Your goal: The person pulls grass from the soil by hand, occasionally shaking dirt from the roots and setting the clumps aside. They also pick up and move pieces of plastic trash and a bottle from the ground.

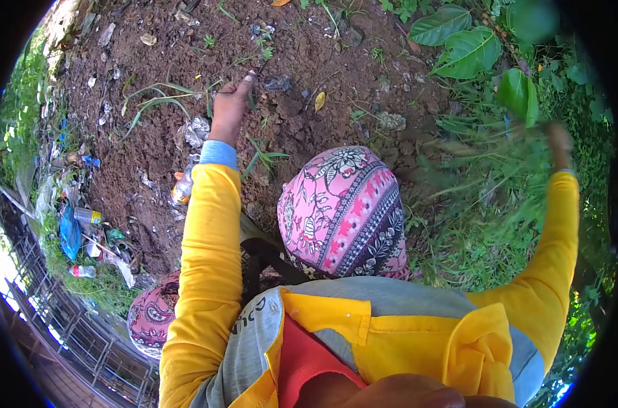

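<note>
My left hand [233, 109] reaches down to the brown soil [363, 75], its thumb and fingers pinched together on a thin weed [265, 53]. Long grass blades [161, 100] lie just left of it, and a crumpled silver wrapper [197, 131] is close to the wrist. Far to the right, my right hand [560, 143] is smeared by motion, so its fingers cannot be made out. Blurred grass [489, 146] streaks leftward from beside it, and I cannot tell whether the hand holds it.
Broad-leaved plants [469, 51] and dense greenery border the right side. Litter is scattered at left, including a blue plastic bag [70, 232] and plastic bottles [87, 215]. My patterned pink-covered knee [343, 211] is bent in the middle. A metal grating [84, 340] stands at lower left.
</note>
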A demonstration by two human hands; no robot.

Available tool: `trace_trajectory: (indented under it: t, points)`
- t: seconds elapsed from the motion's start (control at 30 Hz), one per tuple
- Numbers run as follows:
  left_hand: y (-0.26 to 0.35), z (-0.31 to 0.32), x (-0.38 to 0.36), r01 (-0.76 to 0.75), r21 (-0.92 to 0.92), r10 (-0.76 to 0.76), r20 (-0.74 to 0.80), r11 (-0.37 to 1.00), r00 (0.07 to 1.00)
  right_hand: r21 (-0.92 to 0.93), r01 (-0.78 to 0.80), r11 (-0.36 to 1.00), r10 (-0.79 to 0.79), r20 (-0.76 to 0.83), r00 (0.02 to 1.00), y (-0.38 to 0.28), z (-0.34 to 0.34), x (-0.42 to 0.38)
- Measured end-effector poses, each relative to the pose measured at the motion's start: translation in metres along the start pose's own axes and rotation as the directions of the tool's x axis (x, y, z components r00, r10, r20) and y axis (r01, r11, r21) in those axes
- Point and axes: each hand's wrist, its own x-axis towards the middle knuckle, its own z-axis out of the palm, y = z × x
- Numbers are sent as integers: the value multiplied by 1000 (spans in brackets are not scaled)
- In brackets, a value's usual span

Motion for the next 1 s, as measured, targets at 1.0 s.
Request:
trace_trajectory:
  t: [1.0]
  points:
    - [-35,-3,-33,108,224,-89,-96,969,991,98,-137,986,110,240,964,-364,80,67]
